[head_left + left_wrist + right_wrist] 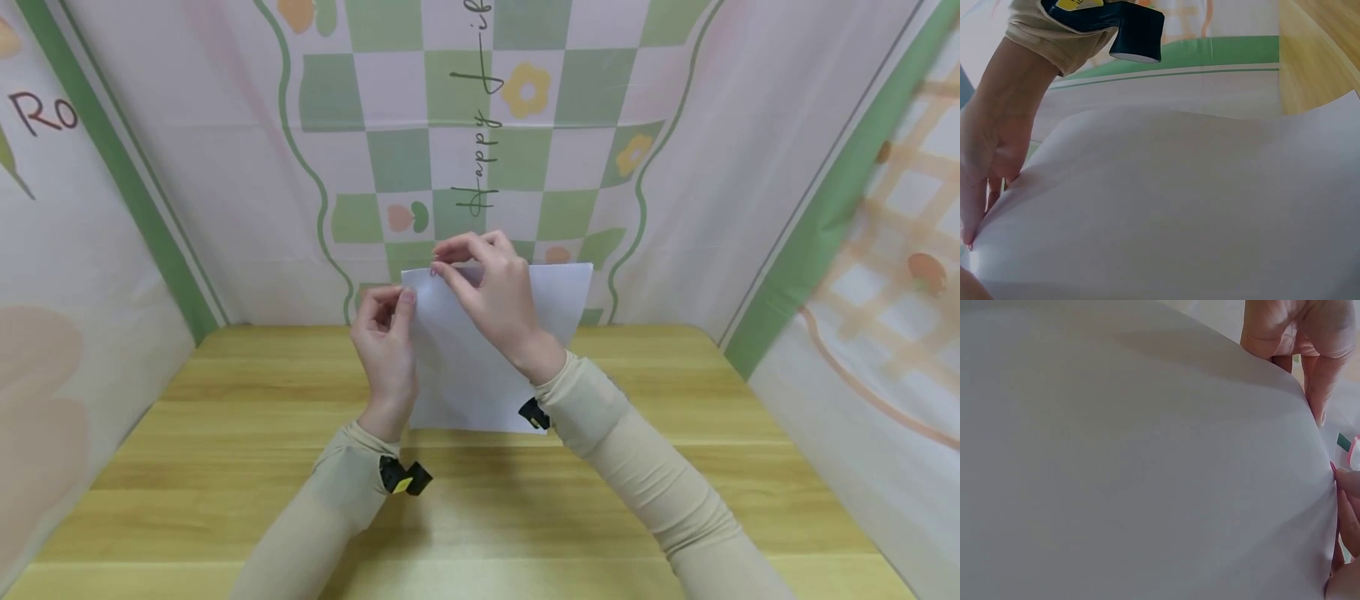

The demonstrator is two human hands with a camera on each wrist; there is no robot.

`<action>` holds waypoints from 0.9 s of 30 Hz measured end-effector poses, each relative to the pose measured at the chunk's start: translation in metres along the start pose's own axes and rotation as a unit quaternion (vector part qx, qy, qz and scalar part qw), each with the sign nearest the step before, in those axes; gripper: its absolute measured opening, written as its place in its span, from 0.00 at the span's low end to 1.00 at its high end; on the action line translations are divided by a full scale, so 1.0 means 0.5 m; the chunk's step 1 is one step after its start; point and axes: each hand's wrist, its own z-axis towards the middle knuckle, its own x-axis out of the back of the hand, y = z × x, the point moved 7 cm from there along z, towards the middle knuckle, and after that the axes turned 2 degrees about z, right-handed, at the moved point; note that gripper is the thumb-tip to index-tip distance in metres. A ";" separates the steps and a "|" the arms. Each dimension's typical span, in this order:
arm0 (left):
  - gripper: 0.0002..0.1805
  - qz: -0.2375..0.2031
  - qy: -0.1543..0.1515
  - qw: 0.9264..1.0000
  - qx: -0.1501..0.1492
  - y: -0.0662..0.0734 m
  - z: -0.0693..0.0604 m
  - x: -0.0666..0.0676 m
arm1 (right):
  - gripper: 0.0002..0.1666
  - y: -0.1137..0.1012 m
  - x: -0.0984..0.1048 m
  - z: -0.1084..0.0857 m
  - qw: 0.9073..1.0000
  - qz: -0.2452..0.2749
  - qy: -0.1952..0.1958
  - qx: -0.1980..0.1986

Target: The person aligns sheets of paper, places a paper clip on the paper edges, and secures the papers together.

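A white sheet of paper (468, 367) stands nearly upright over the wooden table, its lower edge close to the tabletop. My left hand (386, 346) pinches its upper left edge, thumb on the near side. At the top edge, right of that corner, my right hand (501, 304) pinches a small thin pink-red piece (1333, 467) between thumb and fingers; it lies against the paper's edge, and its kind is too small to tell. In the left wrist view the paper bows across the picture, with the right hand (994, 137) at its left end.
The wooden table (187, 467) spreads beneath both arms. Behind it hangs a green-and-white checked cloth (457, 158) with lettering and flowers. Printed cloth walls (97, 250) close off both sides. A small black camera (405, 477) is strapped at the left wrist, another (534, 413) at the right.
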 end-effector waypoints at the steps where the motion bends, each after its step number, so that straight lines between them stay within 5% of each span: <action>1: 0.13 -0.001 0.000 1.000 -0.001 0.000 0.000 0.000 | 0.10 0.000 0.000 -0.001 1.000 -0.001 0.002 0.002; 27: 0.11 -0.018 -0.001 1.000 -0.010 0.001 0.001 -0.001 | 0.07 0.000 0.004 -0.004 0.999 0.009 0.022 0.040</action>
